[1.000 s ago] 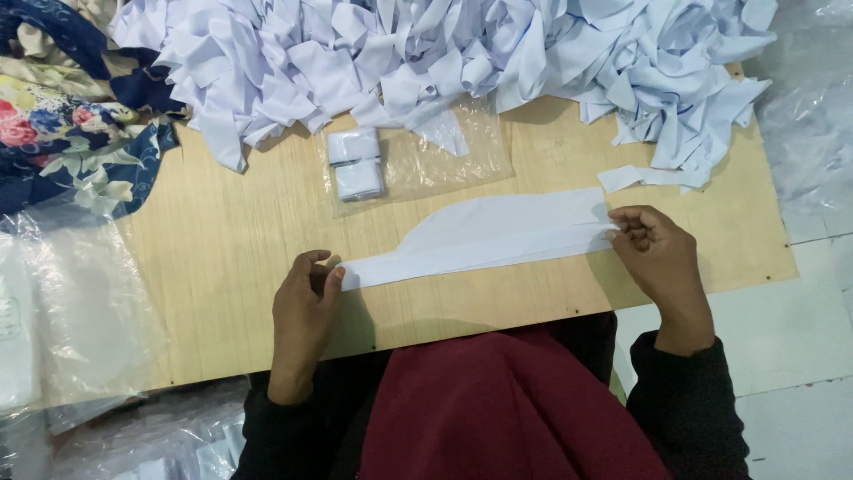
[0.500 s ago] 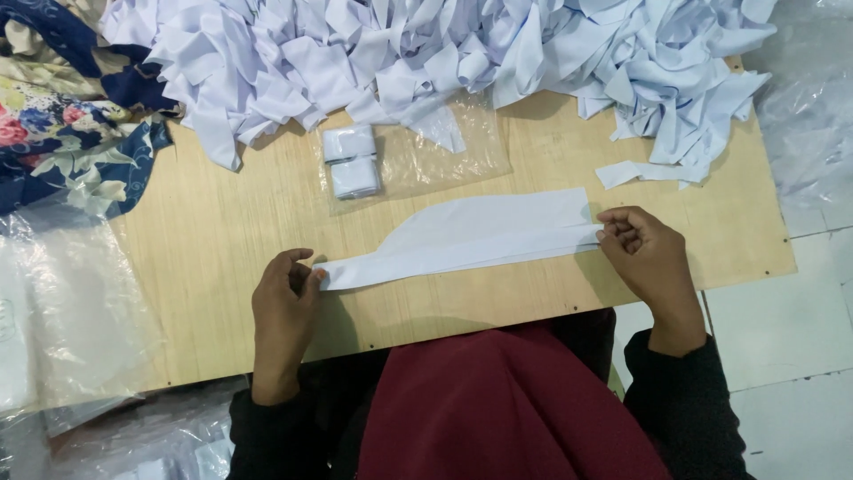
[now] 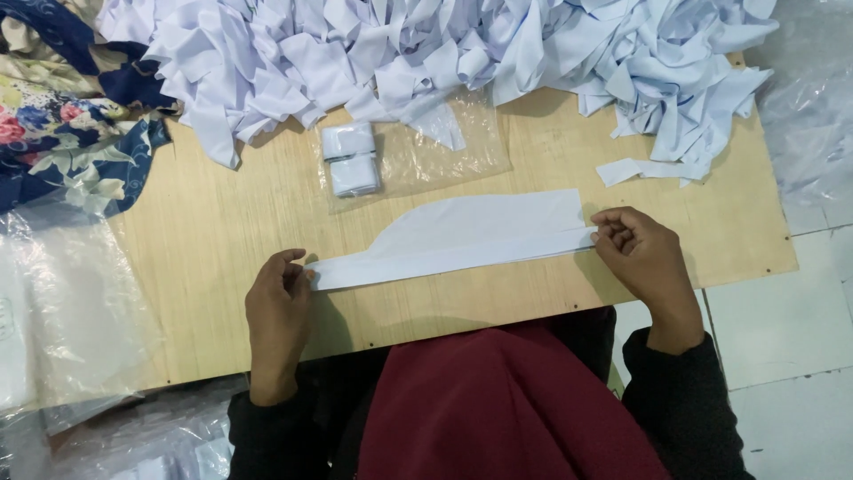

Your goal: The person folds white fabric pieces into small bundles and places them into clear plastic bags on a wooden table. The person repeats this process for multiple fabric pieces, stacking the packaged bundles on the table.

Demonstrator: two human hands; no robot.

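Observation:
A long white fabric piece point(image 3: 462, 238), curved along its top edge, lies flat on the wooden board point(image 3: 222, 267). My left hand point(image 3: 277, 307) pinches its narrow left end. My right hand point(image 3: 641, 253) pinches its wide right end, so the piece is stretched between both hands. A dark red cloth point(image 3: 506, 409) covers my lap below the board's near edge.
A big heap of white fabric strips point(image 3: 444, 53) fills the far side. A clear plastic bag point(image 3: 418, 156) with two small folded white bundles point(image 3: 351, 160) lies behind the piece. Floral blue cloth point(image 3: 62, 116) sits far left, plastic sheeting point(image 3: 62, 311) at left, tiled floor point(image 3: 791, 329) at right.
Both hands and the white piece have shifted slightly left across the board. The piece stays stretched flat between them.

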